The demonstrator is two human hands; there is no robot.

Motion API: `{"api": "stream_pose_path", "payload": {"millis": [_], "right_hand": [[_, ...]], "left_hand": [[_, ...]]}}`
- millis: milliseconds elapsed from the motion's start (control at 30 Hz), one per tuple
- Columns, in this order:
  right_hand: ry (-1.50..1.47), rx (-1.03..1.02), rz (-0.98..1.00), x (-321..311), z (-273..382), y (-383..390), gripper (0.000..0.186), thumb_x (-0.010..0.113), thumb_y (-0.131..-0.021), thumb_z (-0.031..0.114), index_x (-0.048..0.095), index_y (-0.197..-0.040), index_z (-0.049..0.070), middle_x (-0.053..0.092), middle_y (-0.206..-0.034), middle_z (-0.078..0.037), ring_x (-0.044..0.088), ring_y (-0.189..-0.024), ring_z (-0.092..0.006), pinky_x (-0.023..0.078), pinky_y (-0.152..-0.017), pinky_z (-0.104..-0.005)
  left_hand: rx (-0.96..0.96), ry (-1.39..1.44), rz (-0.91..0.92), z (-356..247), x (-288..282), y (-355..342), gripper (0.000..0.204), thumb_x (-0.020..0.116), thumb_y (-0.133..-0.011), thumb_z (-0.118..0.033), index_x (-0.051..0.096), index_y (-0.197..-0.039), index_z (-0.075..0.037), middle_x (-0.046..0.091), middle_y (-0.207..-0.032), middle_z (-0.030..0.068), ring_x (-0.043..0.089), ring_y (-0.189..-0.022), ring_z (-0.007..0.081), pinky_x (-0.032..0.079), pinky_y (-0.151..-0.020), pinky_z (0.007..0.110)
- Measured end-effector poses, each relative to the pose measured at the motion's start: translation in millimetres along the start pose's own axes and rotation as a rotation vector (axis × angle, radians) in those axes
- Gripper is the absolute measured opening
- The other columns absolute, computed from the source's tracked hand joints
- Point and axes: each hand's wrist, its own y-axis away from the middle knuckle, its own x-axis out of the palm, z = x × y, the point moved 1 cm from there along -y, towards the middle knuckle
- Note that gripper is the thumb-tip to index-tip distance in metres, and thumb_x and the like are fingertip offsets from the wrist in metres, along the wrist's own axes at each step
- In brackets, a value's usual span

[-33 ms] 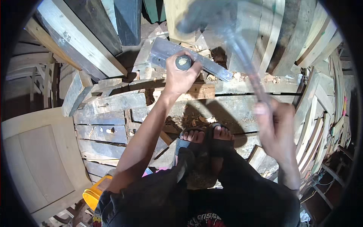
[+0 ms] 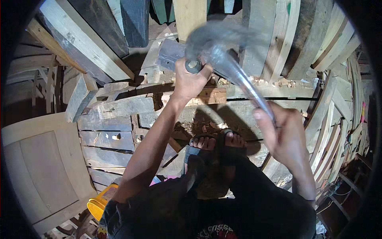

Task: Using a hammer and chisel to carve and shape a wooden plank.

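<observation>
My left hand [image 2: 188, 84] is closed around the upright handle of a chisel [image 2: 193, 66], seen end-on with a worn, pale top. Its blade is hidden below the fist. Under that hand lies a grey wooden board [image 2: 169, 52], set at a slant, its right part mostly covered by the hammer. In my right hand [image 2: 285, 133] is a hammer [image 2: 250, 84] with a shiny metal shaft. Motion blurs the hammer's head, which hangs over the board, just above and right of the chisel's top. Whether it touches the handle, I cannot tell.
Wood chips [image 2: 205, 126] lie around my sandalled feet [image 2: 218, 140] on the planks. Upright boards [image 2: 262, 44] lean along the far side. A panelled wooden door [image 2: 41, 171] stands at left, near a yellow container [image 2: 97, 207]. Stacked timber [image 2: 338, 115] lines the right.
My right hand has shifted slightly left, and the hammer has swung down and left toward the chisel's top. My left hand and the chisel stay in place.
</observation>
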Motion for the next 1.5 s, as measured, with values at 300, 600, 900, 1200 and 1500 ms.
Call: {"api": "stream_pose_path", "payload": {"millis": [300,600,900,1200,1500], "right_hand": [[-0.232,0.043,-0.145,-28.6,-1.3,16.4,0.048,0.063,-0.106,0.038,0.065,-0.082,-0.002,0.048,-0.056,-0.002,0.044,-0.052,-0.0099,0.035,-0.05,-0.0324],[0.019,0.093,0.132,-0.8,4.8,-5.3,0.047,0.068,-0.103,0.038,0.068,-0.08,-0.003,0.048,-0.054,-0.01,0.049,-0.05,-0.0174,0.041,-0.052,-0.0373],[-0.339,-0.039,-0.25,-23.6,-10.8,10.9,0.05,0.058,-0.108,0.035,0.06,-0.074,-0.002,0.043,-0.055,0.002,0.042,-0.054,-0.0092,0.031,-0.05,-0.0343],[-0.211,0.255,0.208,20.8,-33.2,22.1,0.058,0.056,-0.109,0.045,0.064,-0.077,-0.003,0.051,-0.053,-0.011,0.049,-0.047,-0.022,0.039,-0.05,-0.0412],[-0.448,0.514,-0.029,44.2,-101.9,66.6,0.055,0.055,-0.11,0.048,0.054,-0.076,0.004,0.04,-0.061,0.007,0.036,-0.059,-0.0054,0.027,-0.051,-0.0308]], "left_hand": [[-0.054,-0.017,-0.059,-2.2,-0.9,-1.1,0.008,0.069,-0.082,0.0,0.064,-0.076,-0.001,0.062,-0.068,-0.002,0.056,-0.062,0.0056,0.044,-0.058,0.026],[-0.139,0.126,-0.041,-14.8,4.6,-1.1,0.005,0.072,-0.082,-0.002,0.068,-0.08,0.0,0.069,-0.074,0.0026,0.062,-0.064,0.0093,0.051,-0.061,0.029],[-0.092,-0.062,-0.084,-16.4,2.5,-0.8,0.013,0.068,-0.08,0.001,0.061,-0.07,-0.001,0.061,-0.066,-0.0003,0.054,-0.06,0.007,0.045,-0.057,0.028],[0.1,-0.151,-0.114,10.7,-1.2,13.9,0.066,0.075,-0.085,-0.005,0.039,-0.14,-0.003,0.066,-0.111,0.0096,0.068,-0.102,0.0202,0.055,-0.093,0.036],[-0.11,-0.046,-0.072,-14.1,1.4,1.1,0.027,0.074,-0.088,-0.006,0.054,-0.071,-0.006,0.054,-0.065,-0.0051,0.049,-0.063,0.0027,0.04,-0.056,0.024]]}}
